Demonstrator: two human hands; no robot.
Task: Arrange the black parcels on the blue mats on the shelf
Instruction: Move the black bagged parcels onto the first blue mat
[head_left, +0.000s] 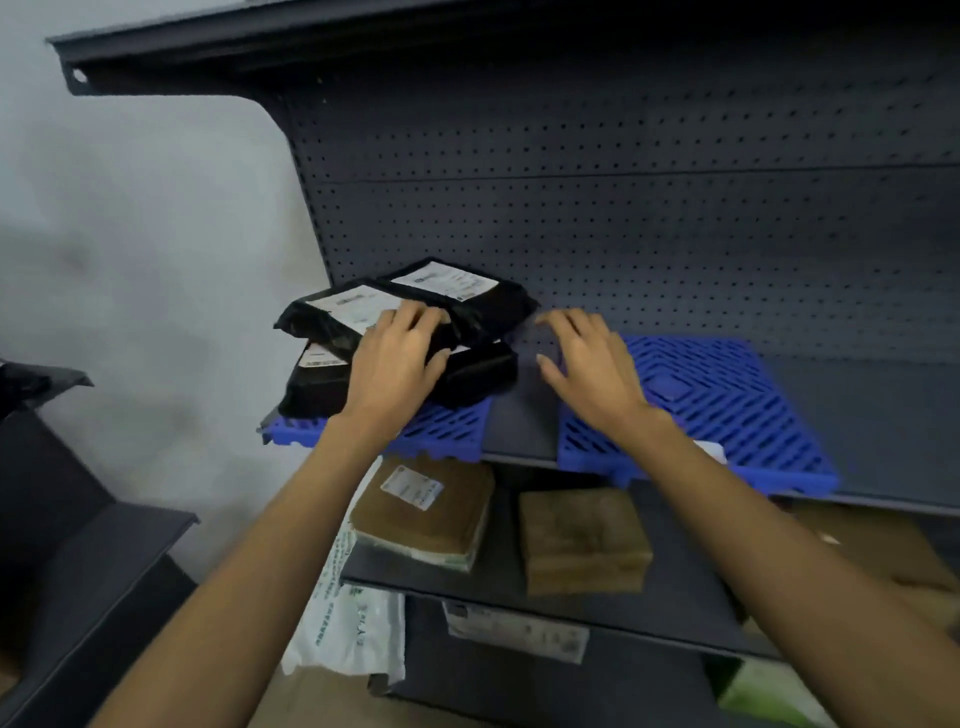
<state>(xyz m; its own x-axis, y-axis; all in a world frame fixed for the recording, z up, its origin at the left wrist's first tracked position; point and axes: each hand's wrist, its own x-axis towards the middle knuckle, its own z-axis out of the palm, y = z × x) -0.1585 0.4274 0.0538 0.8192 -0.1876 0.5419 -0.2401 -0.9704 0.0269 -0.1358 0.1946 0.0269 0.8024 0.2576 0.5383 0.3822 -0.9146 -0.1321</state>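
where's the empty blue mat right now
In the head view it lies on the shelf, right of centre: the right blue mat, bare, just under the right hand, beside the parcel-stacked left mat.

Black parcels: thin plastic film, glossy and creased, each bearing a matt white paper label. Blue mats: moulded plastic, smooth, with an open lattice surface. Shelf: dark grey painted metal, matt and smooth; its back panel is perforated sheet with regular small holes. Lower level: brown parcels in matt paper or card, slightly rough; a white bag of smooth, faintly shiny plastic film with printed text.
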